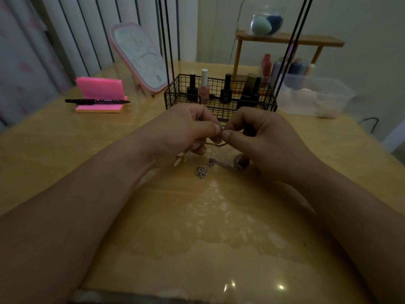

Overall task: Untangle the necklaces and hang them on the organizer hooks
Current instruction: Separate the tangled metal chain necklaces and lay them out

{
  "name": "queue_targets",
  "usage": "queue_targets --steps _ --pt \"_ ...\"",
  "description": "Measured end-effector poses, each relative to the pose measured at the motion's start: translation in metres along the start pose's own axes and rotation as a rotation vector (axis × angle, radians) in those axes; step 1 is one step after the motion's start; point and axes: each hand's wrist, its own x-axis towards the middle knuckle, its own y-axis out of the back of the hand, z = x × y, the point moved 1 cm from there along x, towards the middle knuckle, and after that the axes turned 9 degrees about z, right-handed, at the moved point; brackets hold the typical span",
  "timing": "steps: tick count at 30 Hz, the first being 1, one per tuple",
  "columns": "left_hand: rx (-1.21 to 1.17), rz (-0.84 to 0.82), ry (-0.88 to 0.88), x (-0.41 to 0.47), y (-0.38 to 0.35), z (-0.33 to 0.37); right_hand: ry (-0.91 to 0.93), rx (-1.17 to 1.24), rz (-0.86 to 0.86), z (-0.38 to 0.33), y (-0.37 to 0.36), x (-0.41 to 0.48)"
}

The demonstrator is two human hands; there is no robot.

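Pinching thin necklace between thumbs: left hand, right hand, fingers curled.

Light is dim and flat, with a grey-green cast. The left hand and right hand look dark and low in contrast. Small glints and pale patchy glare sit on the glossy counter. Wide-angle bending curves the edges; the far shelf is soft.
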Motion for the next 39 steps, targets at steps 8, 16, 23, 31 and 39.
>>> queue_targets --steps 8,16,23,31,39 --pt "-0.119 -0.077 0.068 -0.0035 0.0001 0.0058 -0.205 0.425 -0.021 0.0003 -0.0012 0.0013" --pt "-0.273 -0.205 0.106 -0.0056 -0.0030 0.0055 -0.318 0.510 -0.060 0.0015 -0.0013 0.0036" --pt "-0.248 -0.160 0.093 -0.0058 -0.0058 0.0054 -0.312 0.503 -0.072 0.0028 -0.0036 0.0044" --pt "-0.236 -0.129 0.073 -0.0019 -0.0016 0.0033 -0.330 0.453 -0.149 0.0037 0.0017 0.0031" --pt "-0.189 -0.131 0.035 -0.0009 0.0010 0.0024 -0.177 0.241 -0.117 0.0027 0.0056 0.0009"
